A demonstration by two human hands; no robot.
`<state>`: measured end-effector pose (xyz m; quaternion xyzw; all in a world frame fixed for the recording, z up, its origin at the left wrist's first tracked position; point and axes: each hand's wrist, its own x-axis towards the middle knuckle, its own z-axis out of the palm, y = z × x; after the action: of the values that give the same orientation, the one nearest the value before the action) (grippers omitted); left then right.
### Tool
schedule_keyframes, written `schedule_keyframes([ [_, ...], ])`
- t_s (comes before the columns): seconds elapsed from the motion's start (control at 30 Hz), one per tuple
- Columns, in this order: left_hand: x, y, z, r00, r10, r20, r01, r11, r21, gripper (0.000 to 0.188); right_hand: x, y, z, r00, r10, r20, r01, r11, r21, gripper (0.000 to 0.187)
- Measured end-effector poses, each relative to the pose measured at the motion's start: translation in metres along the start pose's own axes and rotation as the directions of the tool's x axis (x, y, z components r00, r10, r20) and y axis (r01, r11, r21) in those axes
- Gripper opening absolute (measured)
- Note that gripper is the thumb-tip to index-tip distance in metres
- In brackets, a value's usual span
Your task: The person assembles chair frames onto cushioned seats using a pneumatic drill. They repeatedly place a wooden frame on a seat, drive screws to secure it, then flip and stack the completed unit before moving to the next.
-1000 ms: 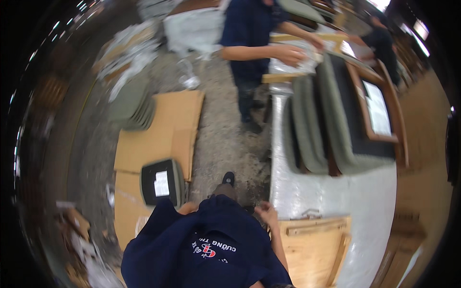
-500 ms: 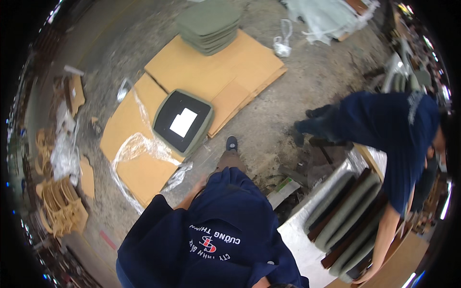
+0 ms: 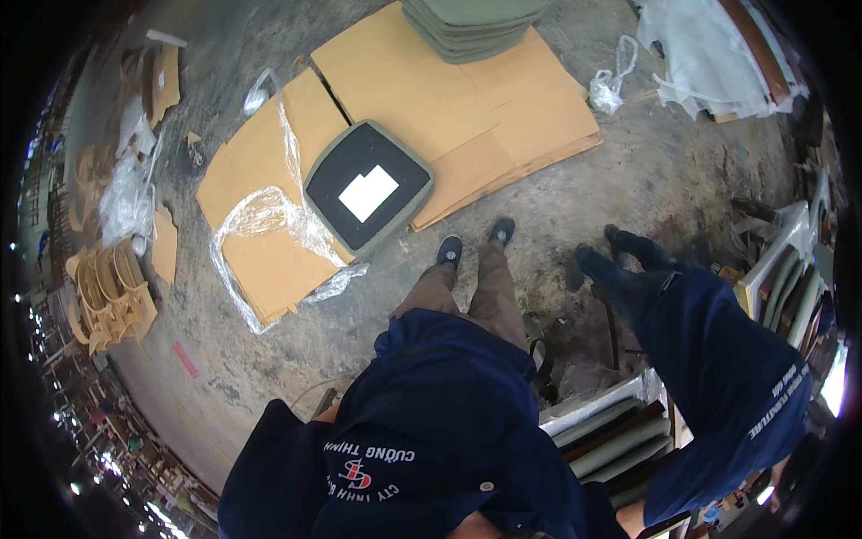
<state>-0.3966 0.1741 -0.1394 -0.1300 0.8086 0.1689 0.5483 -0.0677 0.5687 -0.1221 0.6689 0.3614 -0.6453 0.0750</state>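
Note:
Of my left hand, only a sliver of skin shows beside my navy shirt; its fingers are hidden. A small dark object sticks out right by it, its kind unclear, with a thin line curving away. My right hand is out of sight. Ahead of my shoes, a seat cushion with green edging lies underside up, its black base bearing a white label. It rests on flat cardboard sheets, partly over crumpled clear plastic wrap. Farther off, a stack of green cushions sits on the cardboard.
At right a co-worker in navy bends beside a white-edged crate of upright green cushions. Curved wooden parts and plastic lie at left. White sheeting is at far right.
The view has shifted, and both my legs now show instead of one. My left forearm has slipped mostly behind my shirt. The co-worker appears nearer to me and lower in view.

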Motion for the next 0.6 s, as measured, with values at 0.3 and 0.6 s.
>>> schedule_keyframes([
  [0.3,-0.088,0.019,0.034,0.971,-0.235,-0.035,0.228,0.965,-0.133,0.064,0.047,-0.051,-0.032,0.968,0.23,0.099,-0.22,0.97,-0.099,0.025],
  [0.6,-0.117,0.11,0.07,0.958,-0.286,0.01,0.279,0.925,-0.259,0.063,0.167,-0.161,-0.047,0.967,0.212,0.143,-0.199,0.975,-0.102,0.029],
])
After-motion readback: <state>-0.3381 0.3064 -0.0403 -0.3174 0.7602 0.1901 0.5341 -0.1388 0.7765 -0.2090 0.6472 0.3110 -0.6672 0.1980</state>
